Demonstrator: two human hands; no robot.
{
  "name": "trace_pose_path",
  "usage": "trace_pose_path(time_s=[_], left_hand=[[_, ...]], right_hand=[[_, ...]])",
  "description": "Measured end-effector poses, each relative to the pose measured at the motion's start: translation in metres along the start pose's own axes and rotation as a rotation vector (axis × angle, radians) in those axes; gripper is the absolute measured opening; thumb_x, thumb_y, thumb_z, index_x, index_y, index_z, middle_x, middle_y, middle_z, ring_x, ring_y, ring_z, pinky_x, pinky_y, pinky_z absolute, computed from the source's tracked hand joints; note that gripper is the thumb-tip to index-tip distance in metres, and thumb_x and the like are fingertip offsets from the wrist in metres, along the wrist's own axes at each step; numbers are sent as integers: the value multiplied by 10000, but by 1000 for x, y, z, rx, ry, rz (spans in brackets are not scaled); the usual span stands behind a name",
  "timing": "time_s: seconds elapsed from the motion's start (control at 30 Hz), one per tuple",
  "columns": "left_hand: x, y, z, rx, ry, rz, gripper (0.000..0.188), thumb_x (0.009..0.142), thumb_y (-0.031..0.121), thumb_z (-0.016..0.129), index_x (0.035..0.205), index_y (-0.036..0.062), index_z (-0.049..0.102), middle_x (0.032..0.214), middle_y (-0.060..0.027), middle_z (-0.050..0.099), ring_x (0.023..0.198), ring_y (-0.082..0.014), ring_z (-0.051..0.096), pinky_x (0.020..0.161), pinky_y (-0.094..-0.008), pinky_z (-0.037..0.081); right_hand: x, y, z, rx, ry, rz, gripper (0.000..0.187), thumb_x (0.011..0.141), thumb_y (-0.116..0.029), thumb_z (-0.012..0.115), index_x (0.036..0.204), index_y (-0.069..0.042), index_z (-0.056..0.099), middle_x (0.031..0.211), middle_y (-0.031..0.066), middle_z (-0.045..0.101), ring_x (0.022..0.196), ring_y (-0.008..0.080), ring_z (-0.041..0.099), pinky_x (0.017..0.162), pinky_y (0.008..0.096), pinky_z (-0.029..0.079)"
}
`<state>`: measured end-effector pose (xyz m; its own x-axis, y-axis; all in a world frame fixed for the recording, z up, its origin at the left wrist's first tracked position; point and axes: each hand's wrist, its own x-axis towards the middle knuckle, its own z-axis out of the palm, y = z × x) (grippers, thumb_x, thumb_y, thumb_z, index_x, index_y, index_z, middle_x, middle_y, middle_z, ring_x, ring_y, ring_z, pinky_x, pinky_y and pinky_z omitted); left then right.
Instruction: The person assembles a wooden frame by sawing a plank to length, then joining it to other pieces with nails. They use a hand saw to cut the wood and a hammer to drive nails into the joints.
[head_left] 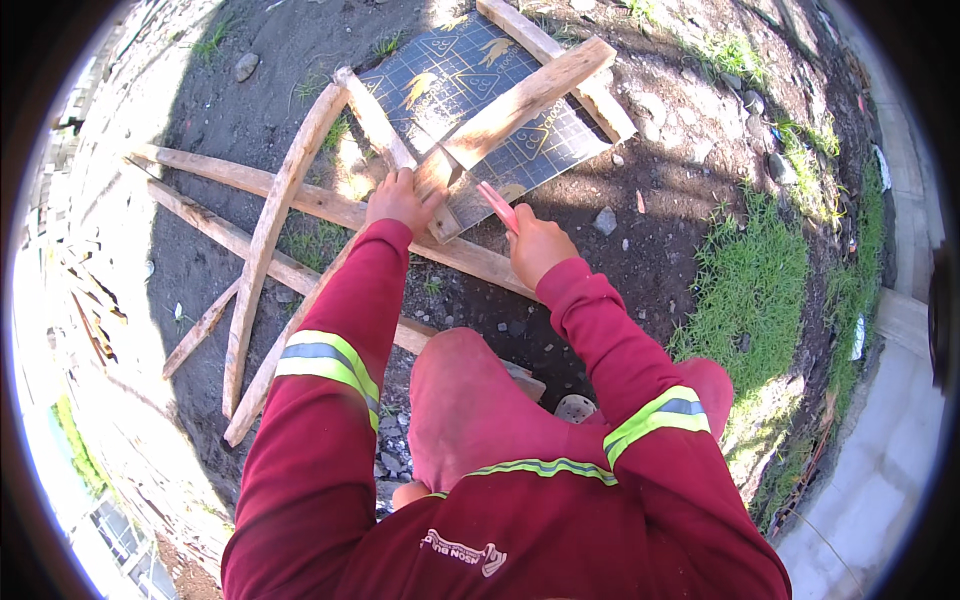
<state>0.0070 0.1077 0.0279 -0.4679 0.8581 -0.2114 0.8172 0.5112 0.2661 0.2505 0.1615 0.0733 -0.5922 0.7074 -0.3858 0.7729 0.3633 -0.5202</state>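
Far L: 1 curved pole (262, 260) lies across 2 straighter poles (235, 178) on the dirt. Next, L hand (398, 208) touches the near end of a thick beam (530, 105); can't tell if fingers wrap it. Beam slants up & R, over a dark gridded board (445, 75). R hand (538, 245), just R of beam's near end, clamped on a pink-red handle (499, 208). Far R: grass patch (748, 285), then concrete strip (850, 500).
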Motion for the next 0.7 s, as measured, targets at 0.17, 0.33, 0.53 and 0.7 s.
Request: trace_pose_path(time_s=[0.17,0.33,0.53,0.7], left_hand=[[0,-5,7,4,-12,-2,612,822,562,628,1097,18,570,1062,-188,602,1028,-361,597,877,-442,488],[1,-3,7,14,-23,-21,633,823,571,624,1123,18,559,1131,-181,587,1102,-335,567,921,-427,469],[-21,-4,-1,10,-79,-11,657,808,551,655,1153,4,544,1144,-226,580,1076,-386,574,899,-453,476],[-25,-5,10,-21,37,47,624,801,553,652,1089,8,555,1087,-218,595,1056,-365,586,896,-440,478]], right_hand=[[-101,11,-39,18,-23,28,203,885,-144,587,1017,-43,471,758,262,638,741,463,632,660,549,502],[-98,-29,-81,-13,-9,24,213,896,-167,564,1038,-39,470,804,264,649,767,460,643,679,550,511],[-47,-11,-16,22,-23,-30,187,914,-169,522,1026,-31,465,827,266,659,812,457,652,716,541,519],[-53,14,29,76,12,46,180,913,-162,524,1007,-21,464,812,269,656,794,461,651,707,536,520]])
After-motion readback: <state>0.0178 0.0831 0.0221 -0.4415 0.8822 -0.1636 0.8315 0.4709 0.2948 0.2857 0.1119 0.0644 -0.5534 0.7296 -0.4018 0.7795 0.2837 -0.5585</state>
